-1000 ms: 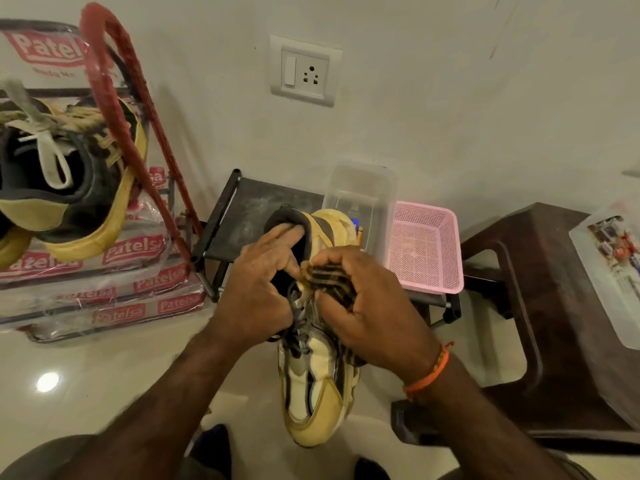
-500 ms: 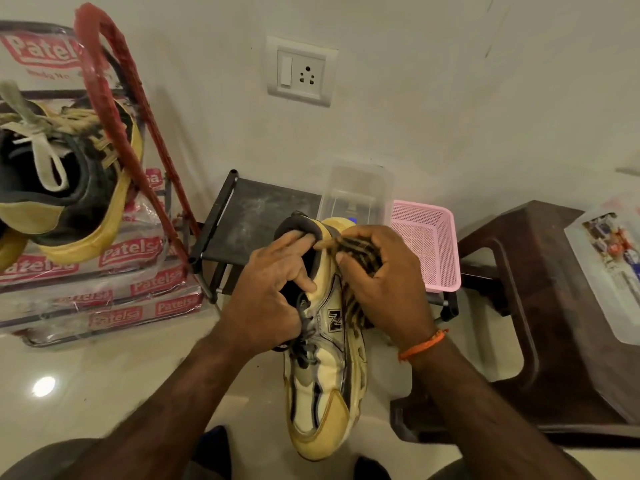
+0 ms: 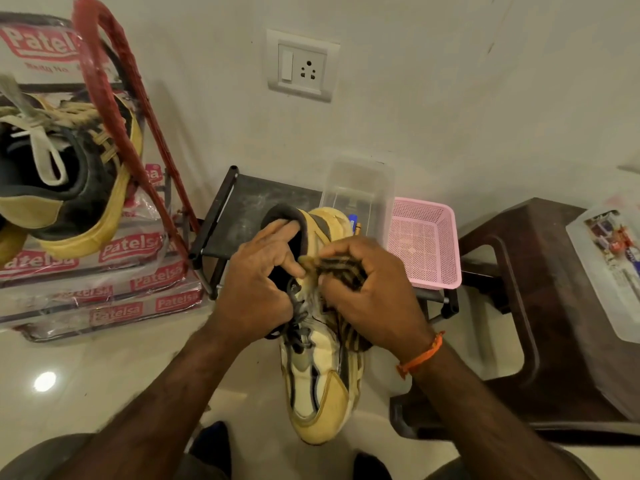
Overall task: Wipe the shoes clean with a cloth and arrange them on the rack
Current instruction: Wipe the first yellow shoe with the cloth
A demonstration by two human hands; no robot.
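Note:
A yellow and cream sneaker with dark laces is held in the air at the centre, toe toward me. My left hand grips its dark collar, fingers curled into the opening. My right hand holds a striped brown and black cloth bunched against the shoe's upper right side. Behind the shoe stands a low black rack by the wall. Another yellow and black sneaker sits at the upper left on stacked packages.
Stacked "Patelsa" packages and a red curved bar stand at left. A clear plastic box and a pink basket rest on the rack. A dark brown stool with a clear box is at right. A wall socket is above.
My right hand with the cloth slid from near the heel back down toward the laces along the shoe's side. The left hand kept its grip on the collar.

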